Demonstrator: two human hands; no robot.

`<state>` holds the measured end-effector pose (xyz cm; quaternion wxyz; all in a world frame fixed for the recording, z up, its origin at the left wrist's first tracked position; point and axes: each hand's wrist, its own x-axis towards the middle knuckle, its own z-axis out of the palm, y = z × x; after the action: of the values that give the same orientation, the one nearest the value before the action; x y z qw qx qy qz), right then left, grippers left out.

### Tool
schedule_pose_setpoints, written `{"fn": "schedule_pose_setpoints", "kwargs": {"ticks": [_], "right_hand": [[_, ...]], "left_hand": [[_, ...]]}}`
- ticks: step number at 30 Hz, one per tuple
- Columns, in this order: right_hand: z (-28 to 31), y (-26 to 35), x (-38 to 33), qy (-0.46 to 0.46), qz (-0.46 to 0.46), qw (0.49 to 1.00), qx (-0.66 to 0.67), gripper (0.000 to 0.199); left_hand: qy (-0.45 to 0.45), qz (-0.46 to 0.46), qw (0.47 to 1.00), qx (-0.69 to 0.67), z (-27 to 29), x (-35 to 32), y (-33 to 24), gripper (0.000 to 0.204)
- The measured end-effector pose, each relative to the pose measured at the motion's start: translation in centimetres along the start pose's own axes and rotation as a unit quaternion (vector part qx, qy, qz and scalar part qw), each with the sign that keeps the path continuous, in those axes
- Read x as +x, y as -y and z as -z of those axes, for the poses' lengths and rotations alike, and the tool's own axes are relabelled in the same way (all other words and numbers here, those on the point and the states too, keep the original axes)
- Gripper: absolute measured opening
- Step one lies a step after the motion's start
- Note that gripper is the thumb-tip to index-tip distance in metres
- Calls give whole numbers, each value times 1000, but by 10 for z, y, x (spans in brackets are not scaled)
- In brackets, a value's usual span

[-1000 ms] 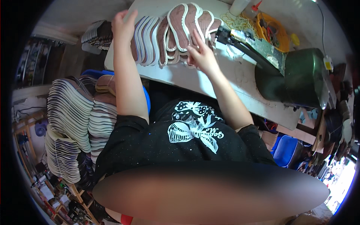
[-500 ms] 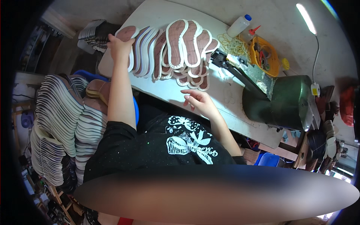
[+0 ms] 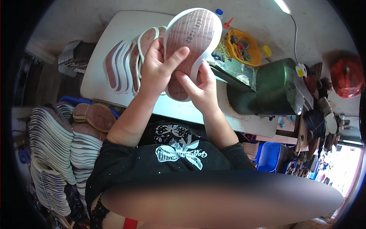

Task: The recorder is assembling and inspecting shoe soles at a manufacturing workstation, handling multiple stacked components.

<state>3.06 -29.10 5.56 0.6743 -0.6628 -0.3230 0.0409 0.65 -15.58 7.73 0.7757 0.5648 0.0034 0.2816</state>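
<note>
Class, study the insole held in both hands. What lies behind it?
Left of the held insole, white-edged insoles on the white table show partly behind it. What the insole, left hand and right hand cover cannot be seen.

Sole (image 3: 193, 42) now up in left hand (image 3: 159, 68) and right hand (image 3: 204, 89), apparently from the table (image 3: 110, 32).

- Insole (image 3: 192, 38): held between left hand (image 3: 158, 70) and right hand (image 3: 204, 88), above the table (image 3: 103, 36).
- Insole row (image 3: 121, 68): laid on the table, left of the held piece.
- Machine (image 3: 265, 91): placed at the table's right side.
- Tools (image 3: 241, 50): contained in a basket (image 3: 256, 59), behind the machine.
- Insole stacks (image 3: 51, 141): piled before the table, at left.
- Tub (image 3: 268, 154): set low, at right.
</note>
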Motion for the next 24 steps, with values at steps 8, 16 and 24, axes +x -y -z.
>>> {"fn": "schedule_pose_setpoints", "kwargs": {"ticks": [8, 16, 24], "right_hand": [[36, 8, -5, 74, -65, 908, 406, 54], [54, -7, 0, 62, -181, 911, 365, 68], [64, 14, 18, 45, -244, 964, 90, 21]], "left_hand": [[95, 224, 940, -238, -27, 1, -1, 51], [129, 187, 959, -171, -42, -7, 11, 43], [-10, -44, 991, 126, -37, 3, 29, 32]]}}
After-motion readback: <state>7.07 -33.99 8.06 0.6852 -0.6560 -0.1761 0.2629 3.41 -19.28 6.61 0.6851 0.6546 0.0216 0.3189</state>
